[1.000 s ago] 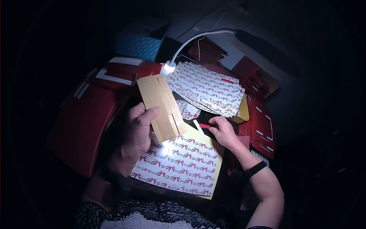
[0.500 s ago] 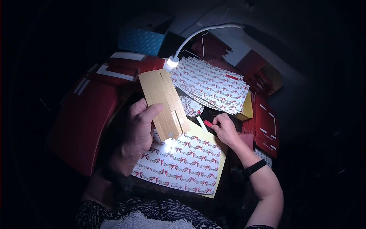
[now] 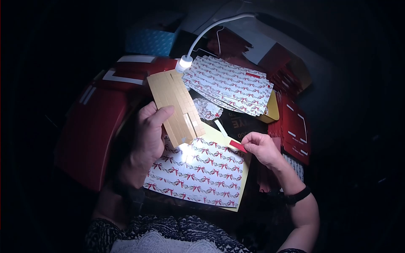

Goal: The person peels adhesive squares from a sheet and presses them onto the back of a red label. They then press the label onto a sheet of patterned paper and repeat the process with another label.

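Note:
My left hand (image 3: pixel 148 137) is closed on a tan sheet of narrow strips (image 3: pixel 174 103), thumb on top, and holds it tilted under the lamp. My right hand (image 3: pixel 265 149) pinches one end of a short red strip (image 3: pixel 237 146) over the right side of the work surface. Beneath both lies a white sheet printed with garlands and red bows (image 3: pixel 198 177), resting on a pale yellow sheet (image 3: pixel 216 134). Close to the yellow sheet's upper edge is a white strip (image 3: pixel 220 127).
A lit gooseneck lamp (image 3: pixel 184 63) hangs above a fanned stack of matching printed sheets (image 3: pixel 232 82). Red folders with white strips (image 3: pixel 295 130) stand at the right. More large red pieces (image 3: pixel 93 130) lie at the left, and a blue box (image 3: pixel 152 41) sits behind.
My right hand has moved right and slightly down with the red strip, away from the white strip. My left hand still holds the tan sheet, and the whole view has shifted slightly.

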Available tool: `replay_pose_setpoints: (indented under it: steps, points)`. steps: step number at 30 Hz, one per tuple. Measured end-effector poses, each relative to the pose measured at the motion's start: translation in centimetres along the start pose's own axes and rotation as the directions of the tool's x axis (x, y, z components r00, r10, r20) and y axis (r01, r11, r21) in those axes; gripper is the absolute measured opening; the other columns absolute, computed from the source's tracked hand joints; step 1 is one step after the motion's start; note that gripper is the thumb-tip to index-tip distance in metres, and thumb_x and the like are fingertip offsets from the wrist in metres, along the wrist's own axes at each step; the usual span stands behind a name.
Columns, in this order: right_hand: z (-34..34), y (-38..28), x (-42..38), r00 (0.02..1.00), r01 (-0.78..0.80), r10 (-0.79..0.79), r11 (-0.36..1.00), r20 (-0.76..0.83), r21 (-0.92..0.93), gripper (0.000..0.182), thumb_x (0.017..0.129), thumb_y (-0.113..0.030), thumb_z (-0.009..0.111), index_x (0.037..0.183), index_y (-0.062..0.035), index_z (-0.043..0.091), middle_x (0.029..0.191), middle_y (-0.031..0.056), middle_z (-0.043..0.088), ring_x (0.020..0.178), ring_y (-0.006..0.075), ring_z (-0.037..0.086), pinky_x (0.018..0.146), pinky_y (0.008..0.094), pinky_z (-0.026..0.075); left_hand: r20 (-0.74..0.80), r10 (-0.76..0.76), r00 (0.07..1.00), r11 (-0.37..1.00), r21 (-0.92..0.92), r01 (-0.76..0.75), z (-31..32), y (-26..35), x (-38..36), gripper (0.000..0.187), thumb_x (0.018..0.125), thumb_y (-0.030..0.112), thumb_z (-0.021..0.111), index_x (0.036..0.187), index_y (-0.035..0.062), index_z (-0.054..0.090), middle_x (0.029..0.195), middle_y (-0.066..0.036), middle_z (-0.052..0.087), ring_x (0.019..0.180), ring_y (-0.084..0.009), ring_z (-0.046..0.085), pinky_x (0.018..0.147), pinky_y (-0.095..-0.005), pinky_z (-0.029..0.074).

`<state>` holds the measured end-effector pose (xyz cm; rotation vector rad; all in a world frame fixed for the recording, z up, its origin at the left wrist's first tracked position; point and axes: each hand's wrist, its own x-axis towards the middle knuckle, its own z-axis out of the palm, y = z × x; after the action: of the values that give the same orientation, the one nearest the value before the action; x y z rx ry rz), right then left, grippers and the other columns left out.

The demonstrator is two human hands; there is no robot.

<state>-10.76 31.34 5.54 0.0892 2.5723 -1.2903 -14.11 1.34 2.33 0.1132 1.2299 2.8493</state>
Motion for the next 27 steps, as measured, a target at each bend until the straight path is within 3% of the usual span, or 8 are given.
replay_pose_setpoints:
  steps: [5, 8, 10, 12, 15, 16, 18, 27]
  points:
    - [0.4, 0.9, -1.7, 1.0, 0.022, -0.021, 0.996, 0.022, -0.084, 0.005, 0.087, -0.001, 0.058, 0.089, -0.0003, 0.062, 0.075, -0.001, 0.059, 0.068, 0.0049, 0.052, 0.061, 0.0213, 0.043, 0.008, 0.002, 1.0, 1.0, 0.013, -0.002, 0.2, 0.0, -0.1, 0.031, 0.086, 0.011, 0.053, 0.112, -0.005, 0.057, 0.097, -0.012, 0.065, 0.084, -0.0166, 0.065, 0.077, -0.0279, 0.053]
    - [0.7, 0.9, -2.9, 0.998, 0.047, -0.05, 0.996, 0.038, 0.071, 0.005, 0.088, 0.001, 0.055, 0.089, -0.0011, 0.06, 0.074, -0.0007, 0.058, 0.065, 0.0053, 0.053, 0.058, 0.0211, 0.043, -0.003, -0.005, 1.0, 0.999, 0.034, 0.005, 0.2, 0.0, -0.1, 0.032, 0.086, 0.011, 0.053, 0.112, -0.0053, 0.056, 0.097, -0.012, 0.064, 0.085, -0.0163, 0.065, 0.076, -0.0278, 0.053]
    - [0.9, 0.5, -4.2, 0.98, -0.155, 0.116, 0.952, 0.161, 0.263, 0.006, 0.09, 0.002, 0.054, 0.09, -0.0018, 0.058, 0.08, 0.0002, 0.058, 0.069, 0.0066, 0.054, 0.062, 0.0199, 0.045, 0.008, -0.009, 1.0, 1.0, 0.02, 0.008, 0.1, -0.1, 0.0, 0.032, 0.086, 0.011, 0.053, 0.113, -0.0054, 0.056, 0.098, -0.012, 0.064, 0.085, -0.0164, 0.065, 0.076, -0.028, 0.053]
    - [1.8, 0.7, -5.0, 0.98, -0.149, 0.12, 0.971, 0.159, 0.187, 0.007, 0.09, 0.002, 0.053, 0.09, -0.0014, 0.059, 0.079, 0.001, 0.057, 0.067, 0.0075, 0.054, 0.059, 0.0211, 0.045, 0.018, -0.018, 1.0, 1.0, 0.009, 0.018, 0.2, -0.2, -0.1, 0.033, 0.086, 0.011, 0.053, 0.114, -0.0054, 0.055, 0.099, -0.012, 0.064, 0.086, -0.0165, 0.065, 0.076, -0.0282, 0.054]
    - [3.1, 1.6, -6.2, 0.991, 0.128, -0.116, 0.967, 0.07, -0.219, 0.006, 0.087, 0.003, 0.056, 0.093, 0.0011, 0.058, 0.082, 0.0051, 0.058, 0.071, 0.0123, 0.059, 0.063, 0.0264, 0.048, 0.026, -0.013, 1.0, 1.0, 0.011, 0.013, 0.3, -0.1, -0.1, 0.034, 0.086, 0.011, 0.053, 0.116, -0.0057, 0.055, 0.1, -0.013, 0.063, 0.087, -0.017, 0.065, 0.077, -0.0287, 0.054]
    - [3.3, 1.6, -6.6, 0.991, 0.128, -0.115, 0.968, 0.071, -0.217, 0.006, 0.087, 0.003, 0.056, 0.093, 0.0011, 0.058, 0.082, 0.0051, 0.058, 0.071, 0.0123, 0.059, 0.063, 0.0264, 0.048, 0.017, -0.018, 1.0, 1.0, 0.007, 0.017, 0.3, -0.1, 0.0, 0.034, 0.086, 0.011, 0.053, 0.116, -0.0057, 0.055, 0.101, -0.012, 0.063, 0.087, -0.0171, 0.065, 0.078, -0.0288, 0.054]
    - [3.5, 1.5, -7.1, 0.98, 0.199, -0.192, 0.933, 0.053, -0.301, 0.008, 0.083, 0.0, 0.058, 0.091, 0.0002, 0.059, 0.087, 0.0141, 0.06, 0.081, 0.0266, 0.062, 0.072, 0.034, 0.049, 0.008, -0.021, 1.0, 1.0, 0.004, 0.021, 0.2, -0.1, 0.0, 0.034, 0.086, 0.011, 0.053, 0.116, -0.0057, 0.055, 0.102, -0.012, 0.063, 0.087, -0.0172, 0.065, 0.078, -0.0289, 0.054]
    - [4.2, 1.9, -7.7, 0.961, 0.262, -0.273, 0.853, 0.042, -0.451, 0.017, 0.081, -0.002, 0.066, 0.093, -0.0008, 0.053, 0.085, 0.0146, 0.06, 0.078, 0.0288, 0.064, 0.068, 0.0352, 0.052, 0.0, -0.011, 1.0, 1.0, 0.018, 0.011, 0.0, -0.3, 0.0, 0.03, 0.087, 0.01, 0.053, 0.114, -0.0048, 0.056, 0.1, -0.012, 0.064, 0.087, -0.0169, 0.065, 0.077, -0.0283, 0.054]
